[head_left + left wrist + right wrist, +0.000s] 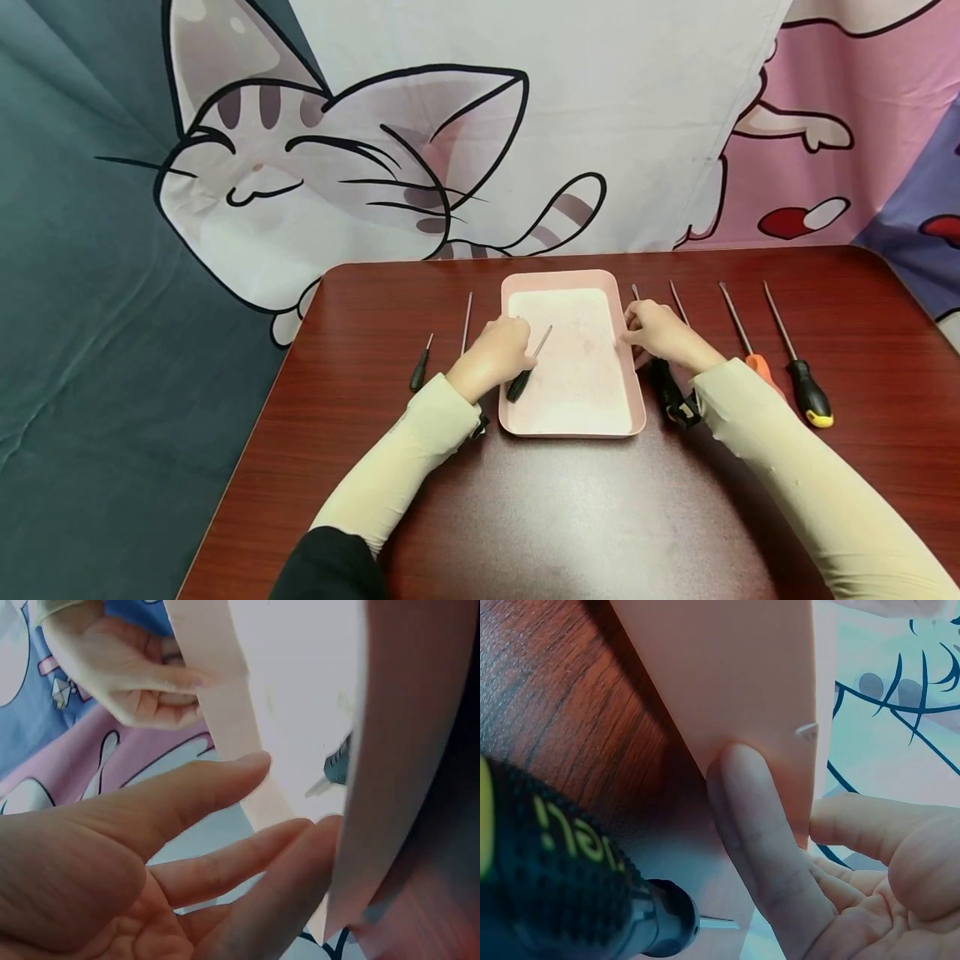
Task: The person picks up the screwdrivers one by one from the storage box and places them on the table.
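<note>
A pink tray (581, 367) with a pale inside lies on the table. A small screwdriver (519, 385) with a black handle rests in its left part, tip pointing away. My left hand (495, 354) is over the tray's left edge; in the left wrist view its thumb and fingers stand apart, the fingertips by the tray wall. My right hand (663, 333) pinches the right wall of the tray, with the thumb at the rim and a finger (754, 810) flat against the outside. Beneath the right wrist lies a screwdriver with a thick black handle (562, 855), bearing yellow letters.
Left of the tray lie a short dark screwdriver (420, 371) and a thin shaft (467, 321), the rest hidden by my left arm. To the right are an orange-handled screwdriver (759, 367) and a black and yellow one (808, 392). A printed cloth (630, 125) hangs behind the table.
</note>
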A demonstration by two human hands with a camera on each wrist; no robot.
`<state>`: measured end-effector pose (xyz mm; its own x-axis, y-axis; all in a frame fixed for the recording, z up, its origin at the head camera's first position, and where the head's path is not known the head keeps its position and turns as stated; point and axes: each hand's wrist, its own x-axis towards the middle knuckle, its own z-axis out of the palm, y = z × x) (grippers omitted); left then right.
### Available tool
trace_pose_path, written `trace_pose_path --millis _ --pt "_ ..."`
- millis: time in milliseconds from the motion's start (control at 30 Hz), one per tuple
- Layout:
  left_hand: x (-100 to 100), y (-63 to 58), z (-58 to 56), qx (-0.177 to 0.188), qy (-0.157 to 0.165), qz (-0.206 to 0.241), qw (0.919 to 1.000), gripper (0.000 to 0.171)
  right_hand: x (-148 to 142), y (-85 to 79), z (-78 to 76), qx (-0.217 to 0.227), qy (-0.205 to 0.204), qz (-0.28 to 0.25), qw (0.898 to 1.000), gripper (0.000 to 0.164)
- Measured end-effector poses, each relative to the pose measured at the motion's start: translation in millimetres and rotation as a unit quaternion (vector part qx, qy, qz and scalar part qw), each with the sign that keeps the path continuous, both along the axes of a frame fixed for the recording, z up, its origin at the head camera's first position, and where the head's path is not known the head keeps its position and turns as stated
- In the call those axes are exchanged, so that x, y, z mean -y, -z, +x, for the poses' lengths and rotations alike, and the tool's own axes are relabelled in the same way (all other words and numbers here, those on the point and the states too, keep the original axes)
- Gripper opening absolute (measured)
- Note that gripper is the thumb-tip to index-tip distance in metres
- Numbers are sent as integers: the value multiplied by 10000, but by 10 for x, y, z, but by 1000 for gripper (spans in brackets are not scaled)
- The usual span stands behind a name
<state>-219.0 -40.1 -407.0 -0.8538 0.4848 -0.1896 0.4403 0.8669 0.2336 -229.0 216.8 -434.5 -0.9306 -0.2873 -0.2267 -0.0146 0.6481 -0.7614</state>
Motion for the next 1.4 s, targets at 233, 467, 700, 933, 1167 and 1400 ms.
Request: trace_pose_path --millis 233,467,700,933,1167,1400 --pt "-99 61 38 158 8 -146 9998 22 4 0 13 87 17 -133 9999 13" --pt "-137 120 63 93 -84 -146 9998 8 4 0 17 94 1 -148 9998 12" --pt "-163 159 81 39 -69 -207 9998 10 4 0 20 114 29 -214 9997 12" --pt "-163 194 73 4 -75 -298 9995 4 -3 1 22 94 52 -203 9997 12" --pt "-158 222 84 -78 -167 -330 9993 5 0 14 23 145 86 -245 9996 14" --pt "-131 217 89 -27 -156 -245 9996 26 1 13 24 136 87 -238 9996 13"
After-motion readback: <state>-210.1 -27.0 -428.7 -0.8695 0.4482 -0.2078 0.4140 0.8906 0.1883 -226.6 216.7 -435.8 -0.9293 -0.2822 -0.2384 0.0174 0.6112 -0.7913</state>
